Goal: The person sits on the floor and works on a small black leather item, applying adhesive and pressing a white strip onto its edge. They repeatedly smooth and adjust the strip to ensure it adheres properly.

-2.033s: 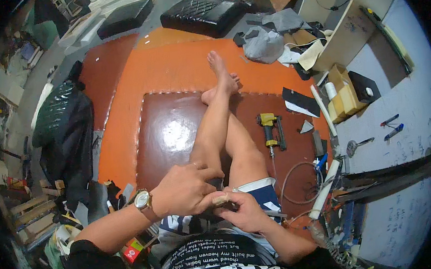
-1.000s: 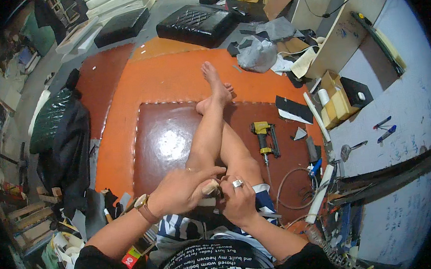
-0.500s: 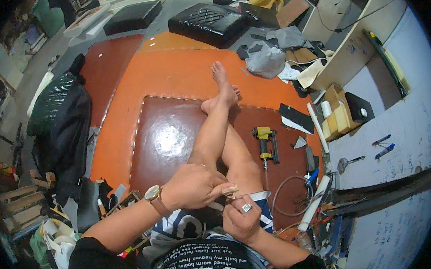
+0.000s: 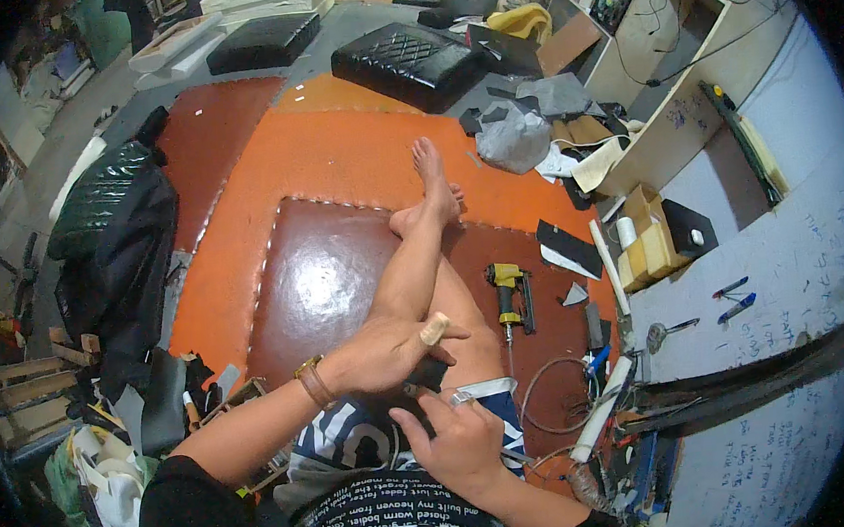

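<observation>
My left hand (image 4: 385,356), with a watch (image 4: 313,382) on its wrist, is over my crossed legs. Its thumb, wrapped in tan tape (image 4: 434,328), sticks up and a finger stretches right. The other fingers curl underneath, against a small dark thing (image 4: 428,373) whose kind I cannot make out. My right hand (image 4: 462,439), wearing a ring (image 4: 463,397), is just below and to the right. Its thumb is spread from its fingers, and I see nothing held in it. The fingertips come close to the dark thing.
A yellow and black nail gun (image 4: 509,292) with a hose lies right of my legs. Pens (image 4: 736,307) lie on a written-on white surface farther right. Black padded cushions (image 4: 408,64) and grey plastic bags (image 4: 513,140) are ahead. A black bundle (image 4: 113,256) lies left.
My hands, pressed together at the fingers before, have parted a little. The left hand has turned, its taped thumb rising; the right thumb has spread away. The view has shifted slightly.
</observation>
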Available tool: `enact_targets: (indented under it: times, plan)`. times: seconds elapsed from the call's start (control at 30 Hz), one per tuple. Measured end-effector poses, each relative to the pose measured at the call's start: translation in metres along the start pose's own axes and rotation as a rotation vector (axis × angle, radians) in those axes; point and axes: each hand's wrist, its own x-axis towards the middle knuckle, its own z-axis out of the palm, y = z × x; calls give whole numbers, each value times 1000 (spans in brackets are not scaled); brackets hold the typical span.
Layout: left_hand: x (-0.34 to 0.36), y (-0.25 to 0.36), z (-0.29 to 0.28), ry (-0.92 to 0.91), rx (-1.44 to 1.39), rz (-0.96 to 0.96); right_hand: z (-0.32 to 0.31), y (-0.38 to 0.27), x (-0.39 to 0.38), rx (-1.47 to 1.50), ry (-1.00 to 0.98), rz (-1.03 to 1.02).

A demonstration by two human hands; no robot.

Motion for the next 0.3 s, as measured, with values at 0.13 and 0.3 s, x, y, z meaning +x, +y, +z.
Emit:
enact_targets:
  times: [0.13, 0.3]
  plan:
    - [-10, -1, -1, 58, -155, -74, 9, -9, 11, -68, -71, 59]
    - [-22, 8, -4, 44, -23, -55, 10, -12, 12, 184, -151, 225]
